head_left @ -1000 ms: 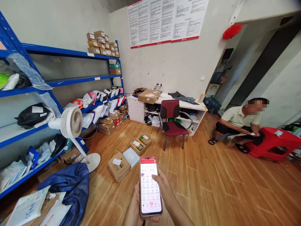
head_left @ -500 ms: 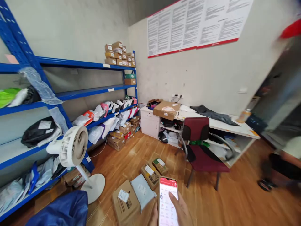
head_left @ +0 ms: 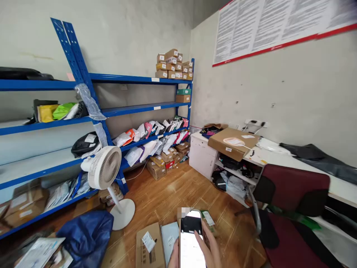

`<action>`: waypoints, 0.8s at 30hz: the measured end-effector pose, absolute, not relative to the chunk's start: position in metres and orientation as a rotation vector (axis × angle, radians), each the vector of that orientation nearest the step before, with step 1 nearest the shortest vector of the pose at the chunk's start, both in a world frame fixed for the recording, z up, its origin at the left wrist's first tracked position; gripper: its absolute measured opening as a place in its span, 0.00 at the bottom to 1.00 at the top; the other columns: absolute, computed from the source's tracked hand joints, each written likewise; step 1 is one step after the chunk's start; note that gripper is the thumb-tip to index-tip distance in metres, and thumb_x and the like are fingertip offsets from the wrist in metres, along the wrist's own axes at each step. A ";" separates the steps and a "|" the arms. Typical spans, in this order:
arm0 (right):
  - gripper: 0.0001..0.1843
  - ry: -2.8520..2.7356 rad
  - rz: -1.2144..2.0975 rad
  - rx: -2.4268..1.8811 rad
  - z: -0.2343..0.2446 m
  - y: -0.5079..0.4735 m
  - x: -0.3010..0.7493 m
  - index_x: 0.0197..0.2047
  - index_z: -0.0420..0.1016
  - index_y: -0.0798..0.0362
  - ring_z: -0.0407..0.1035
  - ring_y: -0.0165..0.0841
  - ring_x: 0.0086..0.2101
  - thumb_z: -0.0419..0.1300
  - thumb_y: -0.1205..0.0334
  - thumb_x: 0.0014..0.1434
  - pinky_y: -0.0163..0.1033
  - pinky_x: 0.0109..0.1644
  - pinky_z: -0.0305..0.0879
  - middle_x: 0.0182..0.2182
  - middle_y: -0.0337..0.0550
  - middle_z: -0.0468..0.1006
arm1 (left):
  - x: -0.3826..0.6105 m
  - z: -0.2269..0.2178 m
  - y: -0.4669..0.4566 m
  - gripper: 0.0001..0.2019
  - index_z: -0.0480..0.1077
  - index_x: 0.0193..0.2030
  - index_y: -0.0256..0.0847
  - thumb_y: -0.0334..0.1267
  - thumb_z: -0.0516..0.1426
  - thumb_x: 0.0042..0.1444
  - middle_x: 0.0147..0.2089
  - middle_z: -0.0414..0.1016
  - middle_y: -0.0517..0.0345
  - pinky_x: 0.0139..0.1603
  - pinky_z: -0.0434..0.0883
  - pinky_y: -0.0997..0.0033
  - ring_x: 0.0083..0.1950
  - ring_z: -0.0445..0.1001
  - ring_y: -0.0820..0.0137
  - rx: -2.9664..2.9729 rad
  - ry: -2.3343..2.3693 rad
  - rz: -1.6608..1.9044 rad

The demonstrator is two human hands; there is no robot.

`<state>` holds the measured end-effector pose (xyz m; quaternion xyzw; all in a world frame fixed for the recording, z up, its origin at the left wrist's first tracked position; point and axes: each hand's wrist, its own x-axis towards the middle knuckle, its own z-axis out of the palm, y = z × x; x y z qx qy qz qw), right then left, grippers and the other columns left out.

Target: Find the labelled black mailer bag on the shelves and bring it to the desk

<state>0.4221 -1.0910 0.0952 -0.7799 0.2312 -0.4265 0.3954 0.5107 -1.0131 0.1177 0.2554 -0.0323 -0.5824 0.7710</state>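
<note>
Low in the middle of the head view I hold a phone point(head_left: 191, 242) upright, its screen lit white under a dark top band. Only a strip of my left hand point(head_left: 174, 257) shows, wrapped round the phone's left edge from below. My right hand point(head_left: 212, 246) lies along the right edge, with its thumb resting on the screen. On the wooden floor just beyond the phone lie a labelled cardboard box point(head_left: 149, 247) and a grey mailer bag point(head_left: 168, 241).
Blue shelving point(head_left: 134, 79) with parcels and boxes lines the left wall. In front of it stand a white fan point(head_left: 104, 173) and a blue bag point(head_left: 86, 236). A dark red chair point(head_left: 290, 208) stands close on my right by a white desk point(head_left: 202, 156) bearing a flat box point(head_left: 232, 143).
My view has swung left and moved forward: the seated person and red stool have left the picture, and the chair and desk are now close on my right. The phone stays in both hands.
</note>
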 end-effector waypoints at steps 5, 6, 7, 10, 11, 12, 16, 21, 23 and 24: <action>0.31 0.204 -1.035 -2.245 0.124 -1.145 0.416 0.60 0.60 0.39 0.47 0.53 0.60 0.36 0.39 0.60 0.60 0.58 0.50 0.67 0.40 0.40 | 0.497 0.124 -1.036 0.24 0.71 0.51 0.46 0.52 0.59 0.49 0.55 0.72 0.54 0.60 0.63 0.56 0.60 0.64 0.55 0.578 0.094 -1.098; 0.29 0.141 -1.032 -2.306 0.126 -1.156 0.415 0.59 0.62 0.39 0.47 0.53 0.60 0.37 0.40 0.61 0.60 0.57 0.50 0.67 0.41 0.41 | 0.495 0.125 -1.039 0.27 0.68 0.55 0.47 0.54 0.58 0.50 0.55 0.72 0.53 0.54 0.68 0.57 0.57 0.68 0.54 0.590 0.144 -1.109; 0.28 0.076 -1.023 -2.363 0.127 -1.167 0.414 0.58 0.64 0.39 0.47 0.53 0.59 0.38 0.41 0.61 0.60 0.56 0.51 0.67 0.41 0.41 | 0.493 0.127 -1.042 0.31 0.61 0.60 0.48 0.56 0.56 0.51 0.54 0.73 0.50 0.46 0.73 0.58 0.52 0.73 0.54 0.602 0.188 -1.140; 0.27 -0.093 -0.938 -2.461 0.128 -1.189 0.415 0.55 0.68 0.40 0.45 0.55 0.59 0.41 0.43 0.60 0.62 0.53 0.52 0.67 0.42 0.39 | 0.491 0.136 -1.047 0.41 0.38 0.68 0.50 0.60 0.51 0.53 0.51 0.75 0.45 0.27 0.74 0.65 0.38 0.78 0.55 0.651 0.216 -1.221; 0.27 -0.112 -0.901 -2.465 0.128 -1.193 0.416 0.55 0.68 0.40 0.44 0.56 0.59 0.41 0.43 0.60 0.63 0.53 0.51 0.67 0.42 0.38 | 0.491 0.140 -1.048 0.42 0.34 0.68 0.51 0.59 0.52 0.52 0.51 0.75 0.45 0.25 0.74 0.66 0.36 0.78 0.55 0.669 0.198 -1.210; 0.27 -0.101 -0.858 -2.463 0.129 -1.195 0.418 0.57 0.66 0.40 0.44 0.56 0.59 0.40 0.43 0.60 0.64 0.53 0.51 0.68 0.42 0.37 | 0.491 0.143 -1.048 0.43 0.31 0.68 0.52 0.58 0.53 0.52 0.52 0.74 0.45 0.25 0.74 0.65 0.36 0.78 0.55 0.686 0.177 -1.180; 0.30 0.096 -0.758 -2.386 0.134 -1.192 0.431 0.63 0.54 0.43 0.39 0.55 0.61 0.34 0.44 0.62 0.67 0.56 0.46 0.68 0.45 0.36 | 0.495 0.150 -1.048 0.44 0.32 0.68 0.53 0.58 0.54 0.51 0.59 0.67 0.44 0.23 0.75 0.64 0.44 0.76 0.50 0.711 0.141 -1.071; 0.30 0.077 -0.836 -2.317 0.140 -1.180 0.445 0.62 0.56 0.43 0.41 0.54 0.61 0.34 0.44 0.62 0.65 0.57 0.47 0.67 0.45 0.38 | 0.503 0.153 -1.039 0.41 0.36 0.68 0.51 0.60 0.50 0.53 0.59 0.67 0.45 0.27 0.75 0.63 0.48 0.74 0.50 0.798 0.134 -1.039; 0.28 0.023 -0.857 -2.332 0.142 -1.174 0.450 0.60 0.60 0.42 0.42 0.55 0.61 0.36 0.45 0.62 0.64 0.56 0.49 0.67 0.44 0.39 | 0.508 0.153 -1.035 0.39 0.39 0.68 0.49 0.58 0.50 0.54 0.59 0.68 0.47 0.37 0.75 0.58 0.52 0.71 0.51 0.810 0.106 -1.012; 0.28 0.006 -0.863 -2.332 0.142 -1.172 0.452 0.60 0.61 0.42 0.43 0.55 0.60 0.36 0.45 0.62 0.64 0.55 0.50 0.67 0.44 0.39 | 0.511 0.152 -1.034 0.38 0.42 0.68 0.49 0.58 0.51 0.54 0.58 0.68 0.48 0.43 0.73 0.55 0.54 0.70 0.51 0.812 0.093 -0.996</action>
